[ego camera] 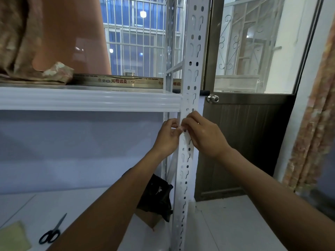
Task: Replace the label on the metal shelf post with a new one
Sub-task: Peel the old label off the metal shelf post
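2 hands meet at the white metal shelf post [188,160], just under the shelf edge.

The label [181,127] is tiny and mostly hidden by the fingers, so no words on it can be read. The left hand [167,137] and the right hand [203,134] touch at the post, fingertips pressed together in a pinch on the small pale bit. The post runs out of view at the top and bottom. There is open room on the lower shelf [63,205], where scissors [51,230] lie well apart. Red Chinese writing shows on a gold strip [117,81] on top. A door knob [213,98] sits just beside the post.
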